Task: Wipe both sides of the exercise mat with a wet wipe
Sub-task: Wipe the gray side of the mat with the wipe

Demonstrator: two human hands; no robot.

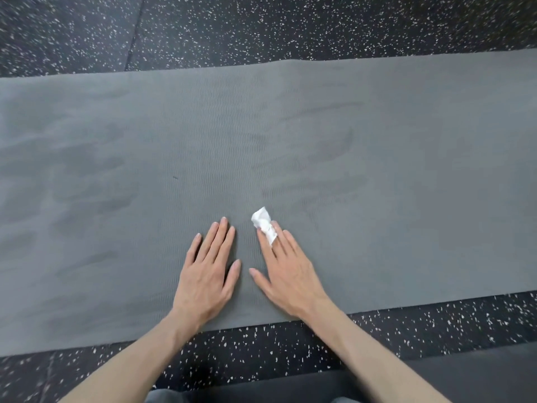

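Note:
A grey exercise mat [290, 135] lies flat across the speckled floor, running from left to right through the view. Darker damp streaks show on its surface. My left hand [207, 271] rests flat on the mat near its front edge, fingers straight. My right hand [286, 274] lies beside it with straight fingers pressing a crumpled white wet wipe [263, 223] onto the mat. The wipe pokes out from under and between the fingertips.
Black rubber flooring with white flecks [290, 24] surrounds the mat at the back and front. A seam in the floor tiles [135, 33] runs at the upper left. Dark trousers [479, 373] fill the lower right corner.

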